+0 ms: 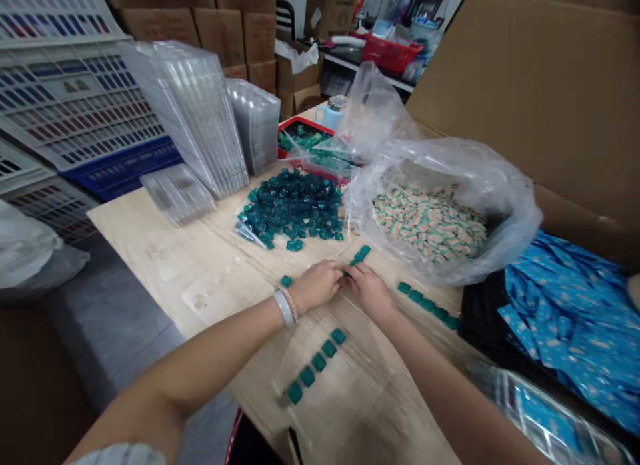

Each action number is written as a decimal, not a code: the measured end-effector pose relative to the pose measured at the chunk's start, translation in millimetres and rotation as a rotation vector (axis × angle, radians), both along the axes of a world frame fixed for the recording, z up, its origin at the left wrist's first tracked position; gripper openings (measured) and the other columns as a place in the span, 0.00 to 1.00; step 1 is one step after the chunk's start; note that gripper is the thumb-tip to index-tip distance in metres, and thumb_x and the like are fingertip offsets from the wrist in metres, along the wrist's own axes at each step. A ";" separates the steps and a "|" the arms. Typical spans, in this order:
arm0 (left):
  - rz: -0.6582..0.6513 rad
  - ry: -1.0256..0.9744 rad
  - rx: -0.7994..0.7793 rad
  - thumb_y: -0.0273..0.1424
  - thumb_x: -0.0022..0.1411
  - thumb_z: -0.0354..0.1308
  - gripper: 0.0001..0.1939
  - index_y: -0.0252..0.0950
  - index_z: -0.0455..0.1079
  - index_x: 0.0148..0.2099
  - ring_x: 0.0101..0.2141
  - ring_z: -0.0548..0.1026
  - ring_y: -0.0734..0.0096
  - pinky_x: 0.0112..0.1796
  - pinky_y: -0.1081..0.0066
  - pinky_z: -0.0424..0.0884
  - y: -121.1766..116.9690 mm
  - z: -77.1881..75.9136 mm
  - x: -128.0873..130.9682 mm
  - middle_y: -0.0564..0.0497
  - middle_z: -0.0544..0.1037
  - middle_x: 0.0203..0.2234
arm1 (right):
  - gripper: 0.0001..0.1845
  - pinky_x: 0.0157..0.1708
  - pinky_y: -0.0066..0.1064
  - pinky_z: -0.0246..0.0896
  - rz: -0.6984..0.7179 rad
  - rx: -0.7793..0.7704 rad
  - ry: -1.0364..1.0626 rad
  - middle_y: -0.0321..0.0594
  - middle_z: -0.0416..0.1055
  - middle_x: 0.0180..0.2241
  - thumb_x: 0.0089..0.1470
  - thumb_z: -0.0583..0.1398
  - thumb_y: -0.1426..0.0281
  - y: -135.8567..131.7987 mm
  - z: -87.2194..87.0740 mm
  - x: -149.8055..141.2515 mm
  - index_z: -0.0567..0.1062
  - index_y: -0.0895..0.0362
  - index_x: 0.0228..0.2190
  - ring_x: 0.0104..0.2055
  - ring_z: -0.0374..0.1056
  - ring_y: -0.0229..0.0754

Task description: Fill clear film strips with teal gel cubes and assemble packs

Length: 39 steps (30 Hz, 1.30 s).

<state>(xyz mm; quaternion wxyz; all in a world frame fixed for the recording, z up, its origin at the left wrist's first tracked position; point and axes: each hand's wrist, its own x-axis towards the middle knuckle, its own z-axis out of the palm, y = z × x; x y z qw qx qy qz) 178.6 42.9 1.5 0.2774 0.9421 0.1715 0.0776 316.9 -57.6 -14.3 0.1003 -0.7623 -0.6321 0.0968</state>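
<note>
The left forearm (210,352) and right forearm (440,385) reach in from the bottom edge, a white band (283,308) on the left wrist. At far left stands a blue crate (120,166), then stacked clear trays (186,118) on the wooden table (150,252), with a heap of teal pods (291,208) in front of them. One pod (286,281) lies just left of the left hand (316,286). That hand and the right hand (367,292) sit close together, fingers curled narrow, tips almost meeting beside a short pod row (359,255); whether they hold a pod, I cannot tell. A longer row (316,362) lies nearer the body, another (427,305) right of the right hand. Beyond it sits a plastic bag (500,205) of striped pods (430,222), and at right a blue printed sheet (575,318).
</note>
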 end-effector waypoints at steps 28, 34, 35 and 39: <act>0.477 -0.389 -0.933 0.21 0.48 0.53 0.09 0.30 0.69 0.35 0.29 0.73 0.75 0.33 0.74 0.70 -2.4 12.4 -16.2 0.48 0.75 0.29 | 0.07 0.27 0.29 0.59 -0.339 0.426 0.945 0.34 0.64 0.25 0.43 0.56 0.69 19.7 15.6 -53.3 0.64 0.57 0.29 0.25 0.62 0.35; 0.424 -0.351 -0.540 0.23 0.53 0.47 0.15 0.32 0.67 0.43 0.28 0.72 0.74 0.31 0.74 0.68 -25.5 12.7 -15.6 0.48 0.75 0.30 | 0.08 0.27 0.30 0.60 -0.410 0.410 1.177 0.33 0.65 0.23 0.41 0.58 0.70 0.8 18.3 -54.9 0.65 0.57 0.28 0.25 0.63 0.35; 0.398 -0.327 -0.516 0.22 0.52 0.47 0.16 0.32 0.67 0.43 0.27 0.72 0.74 0.31 0.74 0.67 -29.9 14.4 -15.9 0.48 0.75 0.29 | 0.08 0.27 0.30 0.60 -0.406 0.406 1.182 0.33 0.65 0.23 0.42 0.58 0.69 -4.5 18.5 -55.0 0.66 0.57 0.28 0.25 0.63 0.35; 0.341 -0.253 -0.814 0.20 0.48 0.47 0.17 0.32 0.66 0.42 0.21 0.69 0.78 0.24 0.77 0.65 -50.2 15.8 -17.2 0.51 0.73 0.24 | 0.07 0.29 0.30 0.61 -0.316 0.395 1.034 0.37 0.65 0.29 0.45 0.57 0.68 -35.9 17.7 -55.6 0.70 0.56 0.30 0.28 0.63 0.35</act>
